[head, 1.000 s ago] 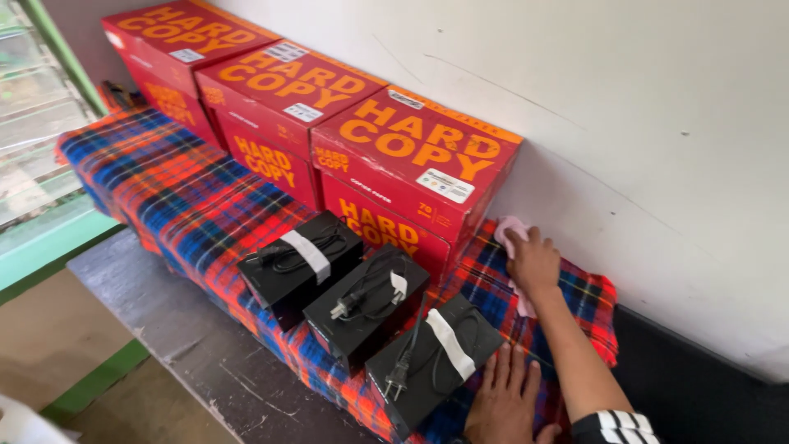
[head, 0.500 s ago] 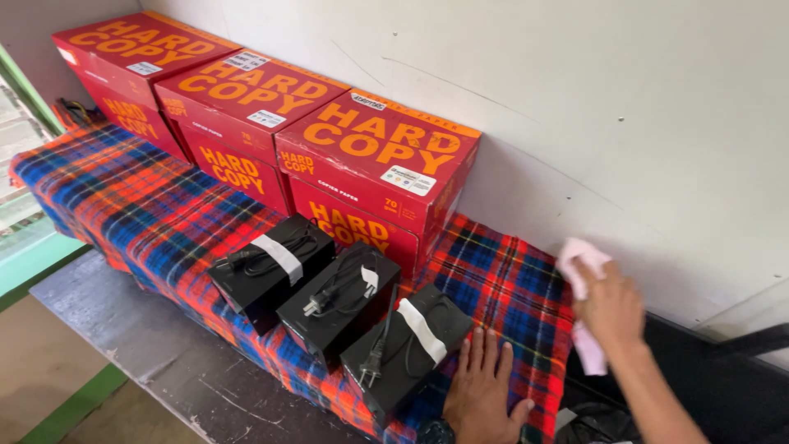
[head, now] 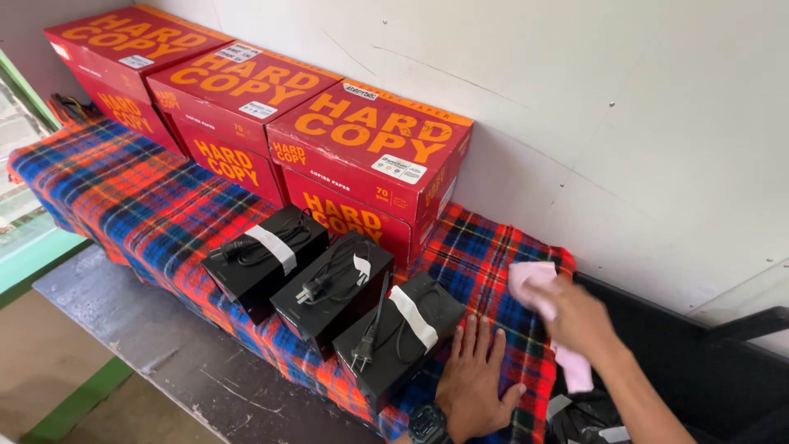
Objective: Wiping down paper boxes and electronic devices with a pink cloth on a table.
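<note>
The pink cloth, clutched in the right hand's closed grip, is now sweeping over the plaid blanket at the bench's right end; half a second ago it was lifted beyond that edge, so wiping is resuming there. The left hand is staying flat, grip spread wide and holding nothing, touching the nearest of 3 black boxes. Behind are sitting 3 red cartons along the wall.

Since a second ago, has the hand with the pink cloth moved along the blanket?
Yes. The right hand with the pink cloth has gone from beside the nearest red box out to the plaid blanket's right end.
</note>
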